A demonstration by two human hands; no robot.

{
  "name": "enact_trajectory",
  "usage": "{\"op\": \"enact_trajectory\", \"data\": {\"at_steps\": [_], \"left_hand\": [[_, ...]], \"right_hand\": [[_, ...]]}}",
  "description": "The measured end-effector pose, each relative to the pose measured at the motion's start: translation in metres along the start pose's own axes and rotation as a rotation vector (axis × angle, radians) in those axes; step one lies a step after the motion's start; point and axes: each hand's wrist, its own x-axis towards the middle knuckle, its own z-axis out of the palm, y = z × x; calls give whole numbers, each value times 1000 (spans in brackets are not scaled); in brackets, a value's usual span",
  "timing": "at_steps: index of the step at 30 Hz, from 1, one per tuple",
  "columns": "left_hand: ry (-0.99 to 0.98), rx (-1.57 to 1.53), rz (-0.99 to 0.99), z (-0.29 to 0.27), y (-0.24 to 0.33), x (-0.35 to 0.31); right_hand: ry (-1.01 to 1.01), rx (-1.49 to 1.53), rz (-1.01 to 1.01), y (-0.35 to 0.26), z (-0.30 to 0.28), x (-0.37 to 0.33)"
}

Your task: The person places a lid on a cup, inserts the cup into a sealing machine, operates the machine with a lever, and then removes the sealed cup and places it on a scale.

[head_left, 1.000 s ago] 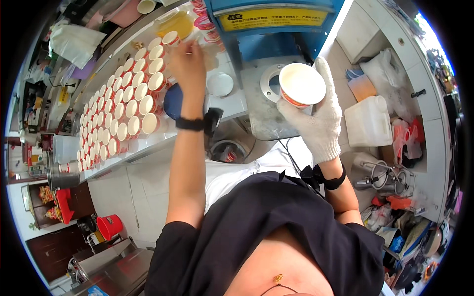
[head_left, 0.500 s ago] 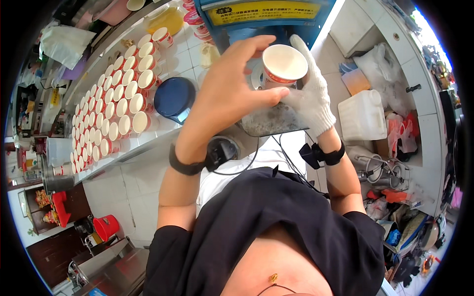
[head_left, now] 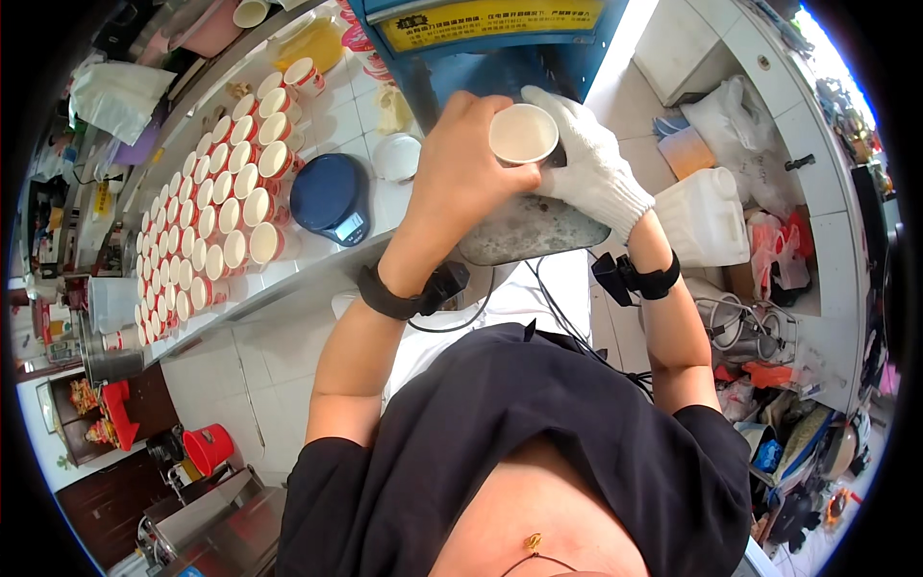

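An upright white paper cup (head_left: pixel 524 135) sits between my hands at the blue machine's opening, its inside looking empty. My bare left hand (head_left: pixel 461 159) is closed around its left side, fingertips behind the rim and thumb in front. Against the cup's right side curves my right hand (head_left: pixel 588 165), in a white knitted glove, fingers reaching behind it. Below the hands, a worn grey metal tray (head_left: pixel 529 231) juts from the blue machine (head_left: pixel 442 72). The cup's lower part is hidden by my hands.
On the white-tiled counter (head_left: pixel 351 91) at left stand rows of red-and-white paper cups (head_left: pixel 257 207), a blue kitchen scale (head_left: pixel 329 192) and a round white dish (head_left: pixel 396 157). To the right are a white plastic jerrycan (head_left: pixel 700 216) and clear bags (head_left: pixel 740 130).
Both hands have closed in around the cup. The cup has come down and slightly left, and its red outer band is now covered.
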Motion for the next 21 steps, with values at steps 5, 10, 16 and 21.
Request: {"op": "enact_trajectory", "data": {"at_steps": [5,10,16,21], "left_hand": [[22,176,63,11,-13,-3],[122,177,152,5,-22,-11],[300,340,-130,-29,-105,-44],[234,510,76,-6,-177,-72]], "right_hand": [[-33,-4,65,-11,-23,-13],[16,60,182,-20,-50,-33],[275,234,292,-21,-73,-63],[365,315,378,-15,-67,-70]]}}
